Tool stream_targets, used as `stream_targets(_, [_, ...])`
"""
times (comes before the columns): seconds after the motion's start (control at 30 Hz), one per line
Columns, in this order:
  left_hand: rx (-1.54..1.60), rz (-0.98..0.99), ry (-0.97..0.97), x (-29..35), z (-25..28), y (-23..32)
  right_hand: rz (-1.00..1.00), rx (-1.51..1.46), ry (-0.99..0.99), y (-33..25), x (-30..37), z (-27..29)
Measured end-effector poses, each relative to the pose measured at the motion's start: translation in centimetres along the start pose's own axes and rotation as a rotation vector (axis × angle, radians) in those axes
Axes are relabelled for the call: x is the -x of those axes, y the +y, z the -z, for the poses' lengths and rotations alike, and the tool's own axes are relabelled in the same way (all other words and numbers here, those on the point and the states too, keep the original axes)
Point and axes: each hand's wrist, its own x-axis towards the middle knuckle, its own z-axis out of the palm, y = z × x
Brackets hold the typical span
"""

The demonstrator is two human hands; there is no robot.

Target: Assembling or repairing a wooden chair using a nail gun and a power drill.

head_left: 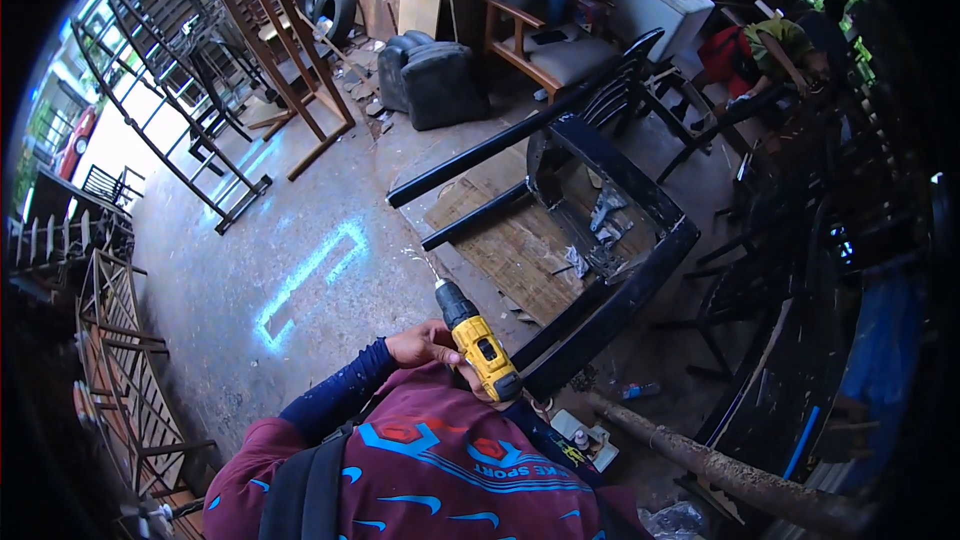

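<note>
A yellow-and-black cordless drill (484, 348) is held close to my chest, its thin bit pointing away from me. My left hand (420, 344) is closed against the drill's left side, thumb lying near its body. My right hand (472, 380) shows only in part beneath the drill, wrapped at the handle; the drill body hides most of its fingers. Just beyond the bit, a black wooden chair frame (622, 175) lies tipped over on a worn plywood board (505, 255), its bars reaching left. The bit appears apart from the bars.
Scraps and small hardware (600, 220) lie inside the frame. A rough pole (700, 455) slants across the lower right, near a white tray (590, 440). Dark chairs crowd the right, where another person (780, 55) bends. Tall racks (170, 110) and a grey-cushioned armchair (560, 40) stand farther back.
</note>
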Motion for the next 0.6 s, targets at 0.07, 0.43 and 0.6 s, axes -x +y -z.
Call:
stream_targets(0.07, [-0.023, 0.045, -0.022, -0.1, -0.4, 0.0, 0.067, 0.149, -0.086, -0.3, 0.5, -0.2])
stream_targets(0.43, [-0.135, 0.077, 0.018, -3.0, 2.8, 0.0, -0.497, -0.900, 0.309, -3.3, -4.0, 1.3])
stream_targets(0.6, [-0.150, 0.196, -0.286, -7.2, 8.0, 3.4, -0.565, -0.423, 0.605, -2.2, -6.8, -3.2])
